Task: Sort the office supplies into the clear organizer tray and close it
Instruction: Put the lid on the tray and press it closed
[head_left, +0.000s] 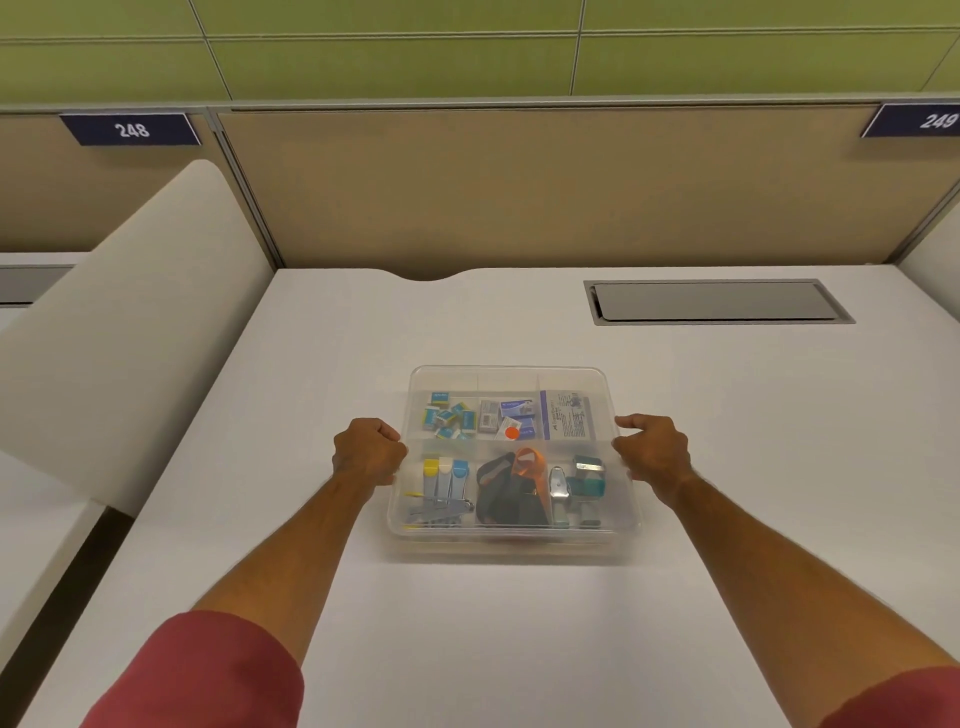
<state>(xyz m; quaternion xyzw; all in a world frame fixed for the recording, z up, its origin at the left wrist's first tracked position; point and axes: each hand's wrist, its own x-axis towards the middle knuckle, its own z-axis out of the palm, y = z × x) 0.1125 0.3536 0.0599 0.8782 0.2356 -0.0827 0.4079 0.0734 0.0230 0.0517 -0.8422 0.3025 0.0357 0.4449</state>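
Clear organizer tray (626, 525), six filled compartments, two hands beside it

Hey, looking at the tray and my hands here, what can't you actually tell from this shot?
- Tray, head view: whether a clear lid is on; transparency hides it.
- Left hand, right hand: grip on the tray walls unclear; fingertips hidden.
- Box labels: print too small.

Open-plan office desk
Numbered dark-blue partition signs (131, 129), tan fabric divider panel (519, 192), white desktop (467, 623) with grey metal cable hatch (717, 301)
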